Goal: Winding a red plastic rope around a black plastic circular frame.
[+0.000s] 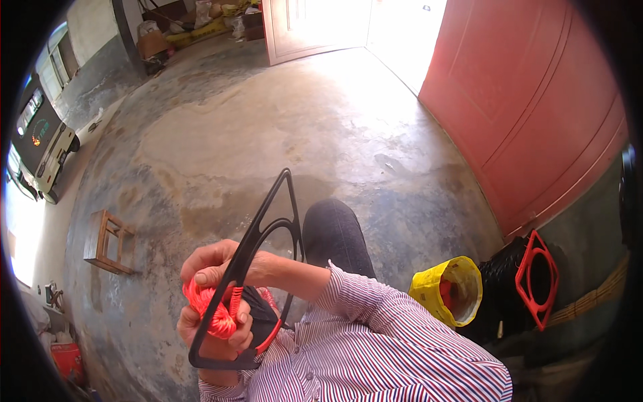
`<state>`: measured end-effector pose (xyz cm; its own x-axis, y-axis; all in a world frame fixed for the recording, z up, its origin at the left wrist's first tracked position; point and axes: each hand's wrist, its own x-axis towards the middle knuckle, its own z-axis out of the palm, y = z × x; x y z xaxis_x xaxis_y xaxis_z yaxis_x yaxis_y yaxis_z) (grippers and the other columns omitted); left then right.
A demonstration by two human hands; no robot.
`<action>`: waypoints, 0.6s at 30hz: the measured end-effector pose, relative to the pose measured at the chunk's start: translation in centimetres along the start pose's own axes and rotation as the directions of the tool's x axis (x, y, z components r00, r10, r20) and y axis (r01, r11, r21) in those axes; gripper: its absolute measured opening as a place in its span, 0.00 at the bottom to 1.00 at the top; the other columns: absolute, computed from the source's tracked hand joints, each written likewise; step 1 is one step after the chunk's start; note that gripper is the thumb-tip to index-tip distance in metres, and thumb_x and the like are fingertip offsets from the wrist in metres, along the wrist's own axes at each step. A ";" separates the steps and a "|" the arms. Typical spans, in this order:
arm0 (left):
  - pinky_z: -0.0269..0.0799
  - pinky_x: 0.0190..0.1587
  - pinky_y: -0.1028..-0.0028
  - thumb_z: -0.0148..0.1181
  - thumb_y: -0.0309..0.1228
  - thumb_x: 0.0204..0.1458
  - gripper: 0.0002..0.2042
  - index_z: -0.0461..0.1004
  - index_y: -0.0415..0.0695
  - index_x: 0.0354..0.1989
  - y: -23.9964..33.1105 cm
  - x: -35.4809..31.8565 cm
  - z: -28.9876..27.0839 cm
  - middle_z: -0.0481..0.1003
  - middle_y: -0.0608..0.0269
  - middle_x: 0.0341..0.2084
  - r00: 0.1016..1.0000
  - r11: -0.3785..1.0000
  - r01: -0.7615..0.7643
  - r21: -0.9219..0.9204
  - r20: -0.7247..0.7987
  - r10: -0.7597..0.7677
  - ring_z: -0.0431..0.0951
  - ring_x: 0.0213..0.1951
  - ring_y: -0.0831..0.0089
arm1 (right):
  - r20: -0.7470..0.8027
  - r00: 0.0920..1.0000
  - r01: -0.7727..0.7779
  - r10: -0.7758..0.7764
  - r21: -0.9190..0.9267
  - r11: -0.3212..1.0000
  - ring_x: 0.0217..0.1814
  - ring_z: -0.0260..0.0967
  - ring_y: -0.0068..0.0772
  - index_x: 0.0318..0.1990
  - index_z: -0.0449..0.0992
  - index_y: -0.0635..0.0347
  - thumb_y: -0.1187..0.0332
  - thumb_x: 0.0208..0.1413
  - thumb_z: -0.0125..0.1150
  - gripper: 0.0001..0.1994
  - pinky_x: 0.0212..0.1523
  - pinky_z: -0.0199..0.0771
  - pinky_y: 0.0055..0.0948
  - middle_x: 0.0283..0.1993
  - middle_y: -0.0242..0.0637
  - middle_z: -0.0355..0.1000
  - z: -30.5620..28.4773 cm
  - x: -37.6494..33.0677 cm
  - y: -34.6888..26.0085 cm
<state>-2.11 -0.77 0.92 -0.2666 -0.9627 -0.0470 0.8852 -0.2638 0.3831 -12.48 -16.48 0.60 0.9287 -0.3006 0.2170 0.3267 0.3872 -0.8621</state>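
A black diamond-shaped frame (293,231) with a curved inner bar stands tilted in front of my body. Bright red cord is wound in tight turns around part of it, and a longer red band covers its lower edge. My left hand (242,329) is wrapped around a hank of red cord (209,309) beside the frame's lower left side. From above, my right hand (213,262) reaches across behind the frame, thumb and fingers closed on the top of the same hank. The frame partly hides both hands.
To the right stand a yellow container (439,288) with red material inside, a black plastic bag (499,281) and a red diamond-shaped frame (550,295). A small wooden stool (100,246) is at left, a three-wheeled vehicle (43,137) beyond it. Red doors (509,100) rise at far right.
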 end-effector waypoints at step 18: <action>0.65 0.16 0.77 0.67 0.29 0.49 0.29 0.63 0.36 0.59 0.1 -0.2 -0.2 0.73 0.52 0.31 0.941 0.891 -0.301 0.340 -0.044 0.335 0.70 0.20 0.73 | -0.100 0.994 0.051 -0.052 -0.005 0.999 0.58 0.68 0.30 0.58 0.71 0.65 0.67 0.56 0.67 0.24 0.59 0.68 0.31 0.52 0.38 0.74 -2.3 -2.1 2.5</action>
<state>-1.89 -0.67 0.83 0.0623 -0.9971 0.0430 0.7393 0.0751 0.6692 -14.01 -16.90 -3.02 0.8886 -0.4054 0.2145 0.3731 0.3669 -0.8522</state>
